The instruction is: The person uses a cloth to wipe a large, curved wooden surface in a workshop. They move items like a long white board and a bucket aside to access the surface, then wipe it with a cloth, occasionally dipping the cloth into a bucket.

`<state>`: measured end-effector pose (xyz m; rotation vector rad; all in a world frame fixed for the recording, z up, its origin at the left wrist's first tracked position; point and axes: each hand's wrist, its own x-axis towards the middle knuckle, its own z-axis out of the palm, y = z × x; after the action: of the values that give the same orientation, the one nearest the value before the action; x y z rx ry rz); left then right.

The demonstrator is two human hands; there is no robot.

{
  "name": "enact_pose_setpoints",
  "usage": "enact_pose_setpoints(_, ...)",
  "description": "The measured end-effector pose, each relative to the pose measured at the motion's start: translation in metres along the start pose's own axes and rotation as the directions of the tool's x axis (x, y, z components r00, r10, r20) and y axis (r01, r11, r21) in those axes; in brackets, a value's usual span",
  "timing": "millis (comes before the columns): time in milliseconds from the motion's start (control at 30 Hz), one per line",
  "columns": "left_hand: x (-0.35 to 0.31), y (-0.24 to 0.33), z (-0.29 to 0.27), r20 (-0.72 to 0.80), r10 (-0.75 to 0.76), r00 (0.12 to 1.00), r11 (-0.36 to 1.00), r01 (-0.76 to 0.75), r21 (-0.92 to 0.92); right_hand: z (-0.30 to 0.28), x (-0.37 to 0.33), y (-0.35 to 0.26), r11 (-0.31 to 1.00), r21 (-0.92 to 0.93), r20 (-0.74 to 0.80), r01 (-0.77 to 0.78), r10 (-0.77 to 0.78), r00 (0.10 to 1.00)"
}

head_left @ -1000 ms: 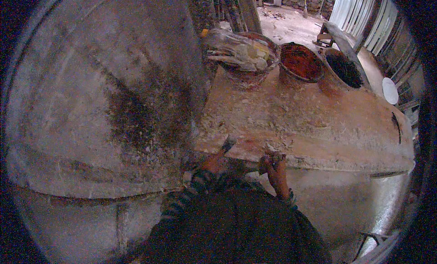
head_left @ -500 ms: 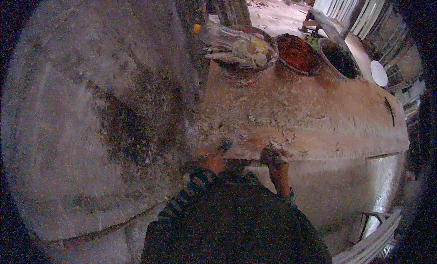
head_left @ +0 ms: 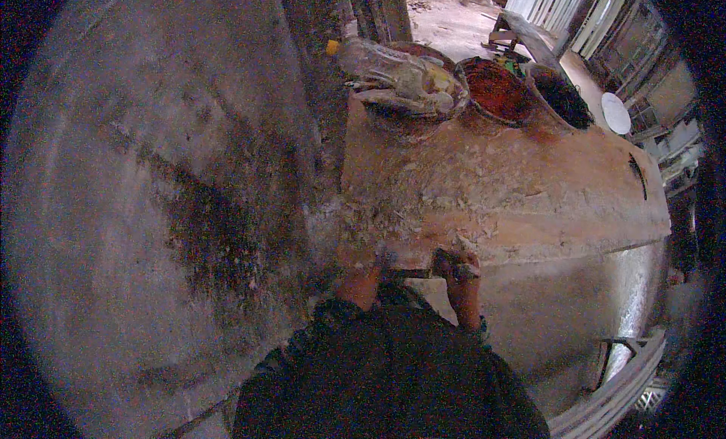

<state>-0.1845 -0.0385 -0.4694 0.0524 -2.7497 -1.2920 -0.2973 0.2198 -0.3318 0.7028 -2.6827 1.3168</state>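
At the near edge of a brown, clay-like worktop (head_left: 544, 167), my two hands are side by side. My left hand (head_left: 361, 282) is at the edge close to the wall; its fingers are dark and smeared, and whether it holds anything does not show. A little to its right, my right hand (head_left: 458, 269) is closed, with its fingers curled at the edge. Something pale shows by those fingers, too unclear to name. Beyond both hands, crumbs and flakes of pale material (head_left: 423, 186) lie scattered over the worktop.
A stained grey wall (head_left: 98, 212) rises at my left. Along the worktop's far side are a bowl (head_left: 463, 99) holding a clear bottle (head_left: 378, 59), a bowl of red-orange material (head_left: 495, 91) and a dark-filled container (head_left: 560, 97). A white disc (head_left: 615, 114) is at the right.
My left hand has shifted slightly right and nearer to me, with its forearm more upright. My right hand stays at the edge, still closed. The view has tilted slightly.
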Motion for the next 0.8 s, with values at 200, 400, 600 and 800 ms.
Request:
enact_pose_setpoints(200,0.06,0.006,0.017,0.034,0.052,0.998,0.998,-0.051,-0.027,0.01,-0.005,-0.002,0.912,0.377,-0.023,-0.163,0.186,0.982)
enact_pose_setpoints(400,0.017,-0.003,0.001,0.027,0.011,1.0,1.0,-0.01,-0.016,0.013,0.009,-0.008,0.897,0.319,-0.025,-0.306,0.331,0.943)
enact_pose_setpoints(600,-0.089,-0.028,-0.049,0.08,-0.192,0.978,0.979,0.186,0.08,0.157,0.045,0.056,0.934,0.124,0.286,-0.336,0.291,0.913)
enact_pose_setpoints(800,-0.122,-0.038,-0.074,0.094,-0.306,0.947,0.945,0.29,0.149,0.22,0.068,0.063,0.991,-0.009,0.37,-0.13,0.124,0.921)
